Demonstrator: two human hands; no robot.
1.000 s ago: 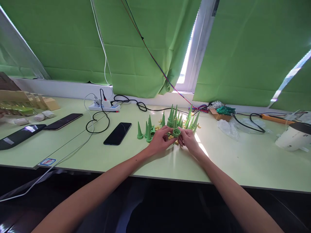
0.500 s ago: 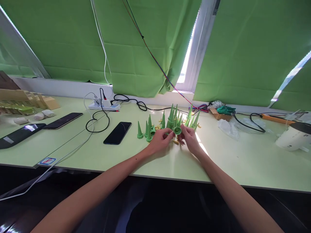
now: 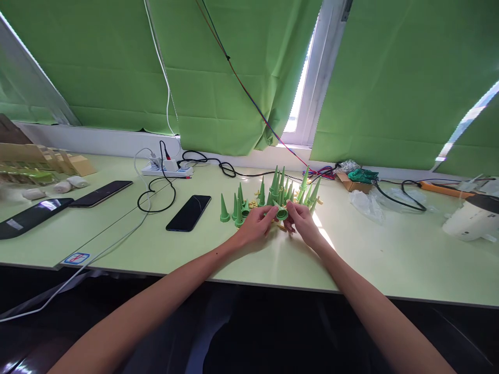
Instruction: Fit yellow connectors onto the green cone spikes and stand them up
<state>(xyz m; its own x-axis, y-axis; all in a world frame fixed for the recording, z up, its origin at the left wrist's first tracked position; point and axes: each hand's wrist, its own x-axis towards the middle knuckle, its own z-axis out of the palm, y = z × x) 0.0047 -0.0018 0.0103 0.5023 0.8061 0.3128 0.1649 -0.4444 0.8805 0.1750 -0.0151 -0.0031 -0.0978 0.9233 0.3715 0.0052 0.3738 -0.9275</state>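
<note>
Above the table, a hollow green plastic spike [image 3: 281, 214] is tilted with its round open base facing me. My left hand [image 3: 255, 226] closes its thumb and fingers on the spike's left side. My right hand [image 3: 306, 223] pinches its base from the right, with the lower fingers curled and partly hidden. Behind both hands stands a cluster of similar green spikes [image 3: 275, 188], mostly points up. A few more, including a single upright spike [image 3: 224, 209], stand left of my left hand. Small yellow pieces [image 3: 253, 204] lie among them.
A black phone [image 3: 188, 213] lies to the left, near looped black cable [image 3: 156, 210] and a white power strip [image 3: 167, 170]. More dark phones [image 3: 102, 194] lie farther left. On the right are a small cardboard box [image 3: 354, 183], clear plastic bags [image 3: 366, 205] and a white kettle-like container [image 3: 470, 221].
The held spike has turned: its open base, which faced me squarely, now points down and to the right, and its side shows toward my left hand. Both hands have barely moved.
</note>
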